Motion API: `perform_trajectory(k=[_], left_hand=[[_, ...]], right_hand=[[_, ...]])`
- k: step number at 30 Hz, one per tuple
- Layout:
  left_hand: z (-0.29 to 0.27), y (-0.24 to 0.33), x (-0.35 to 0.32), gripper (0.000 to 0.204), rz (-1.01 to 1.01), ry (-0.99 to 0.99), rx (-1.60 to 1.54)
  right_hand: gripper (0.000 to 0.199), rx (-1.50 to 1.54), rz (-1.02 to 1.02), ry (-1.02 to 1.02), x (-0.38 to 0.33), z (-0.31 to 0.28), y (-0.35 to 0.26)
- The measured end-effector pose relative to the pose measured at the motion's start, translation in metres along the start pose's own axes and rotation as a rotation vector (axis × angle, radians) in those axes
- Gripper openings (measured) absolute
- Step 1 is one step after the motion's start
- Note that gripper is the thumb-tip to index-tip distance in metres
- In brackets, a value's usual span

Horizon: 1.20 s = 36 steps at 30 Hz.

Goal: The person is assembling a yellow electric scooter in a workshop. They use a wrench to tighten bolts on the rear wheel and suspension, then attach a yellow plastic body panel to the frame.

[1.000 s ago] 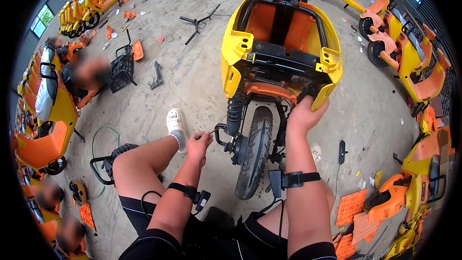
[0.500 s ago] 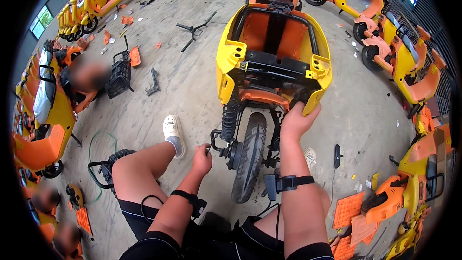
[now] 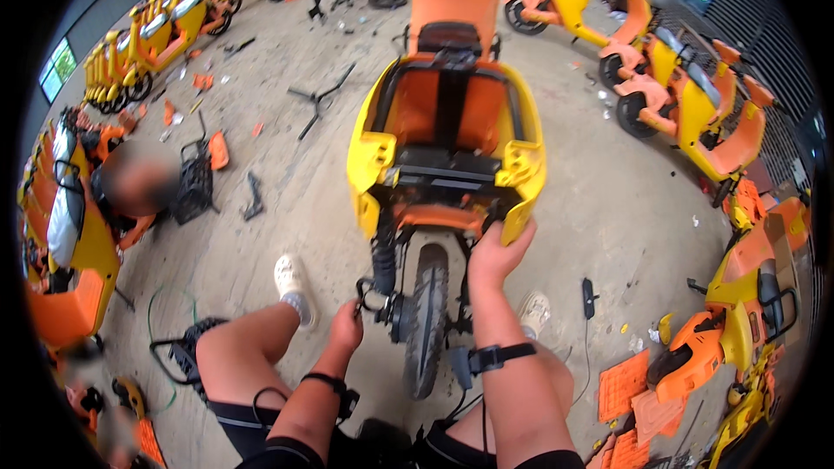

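The left hand [image 3: 347,325] is curled, its contents unclear. Just right of that grip stands the scooter [image 3: 443,161], rear already laid open, wheel [image 3: 426,321] still fitted. The right hand [image 3: 499,259] has its grip around the yellow panel [image 3: 519,215], apparently still attached.

A yellow-orange scooter [image 3: 447,165] stands, its rear shell [image 3: 521,159] open above the black tyre [image 3: 426,321].

Scooter [image 3: 447,175] centre, rear wheel [image 3: 426,321] at near end, between both feet [image 3: 295,285]. Shock absorber [image 3: 383,262] left of wheel. Left grip [image 3: 346,328] left of hub [image 3: 400,317], right grip [image 3: 500,257] at scooter's rear right corner. On floor [image 3: 591,217]: forked bar [image 3: 317,102] left of scooter, basket [image 3: 193,184] farther left and nearer, corded device [image 3: 589,298] right of feet, loose panels [image 3: 624,385] nearer on right. Parked scooters [image 3: 708,113] down both sides
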<state>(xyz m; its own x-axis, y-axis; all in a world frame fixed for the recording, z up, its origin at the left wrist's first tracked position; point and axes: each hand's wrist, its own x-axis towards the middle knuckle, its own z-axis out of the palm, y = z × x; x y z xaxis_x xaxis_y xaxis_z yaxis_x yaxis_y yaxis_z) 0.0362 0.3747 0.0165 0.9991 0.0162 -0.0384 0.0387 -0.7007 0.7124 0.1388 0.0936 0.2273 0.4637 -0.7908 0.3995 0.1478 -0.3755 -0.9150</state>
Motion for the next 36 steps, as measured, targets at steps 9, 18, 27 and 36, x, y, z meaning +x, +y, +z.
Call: perform_trajectory(k=[9,18,27,36], left_hand=[[-0.015,0.032,-0.002,0.036,-0.070,-0.051,0.090],[-0.077,0.090,0.047,0.025,-0.034,-0.198,0.322],[-0.078,0.104,0.109,0.026,0.057,-0.229,0.156],[-0.033,0.058,0.148,0.018,-0.207,-0.089,-0.523]], right_hand=[[0.047,-0.067,-0.068,-0.005,0.002,-0.002,-0.015],[0.045,-0.087,-0.054,-0.015,0.000,-0.004,-0.021],[0.053,-0.036,-0.037,-0.027,0.009,-0.011,-0.020],[0.054,-0.011,-0.025,-0.023,0.003,-0.005,-0.018]])
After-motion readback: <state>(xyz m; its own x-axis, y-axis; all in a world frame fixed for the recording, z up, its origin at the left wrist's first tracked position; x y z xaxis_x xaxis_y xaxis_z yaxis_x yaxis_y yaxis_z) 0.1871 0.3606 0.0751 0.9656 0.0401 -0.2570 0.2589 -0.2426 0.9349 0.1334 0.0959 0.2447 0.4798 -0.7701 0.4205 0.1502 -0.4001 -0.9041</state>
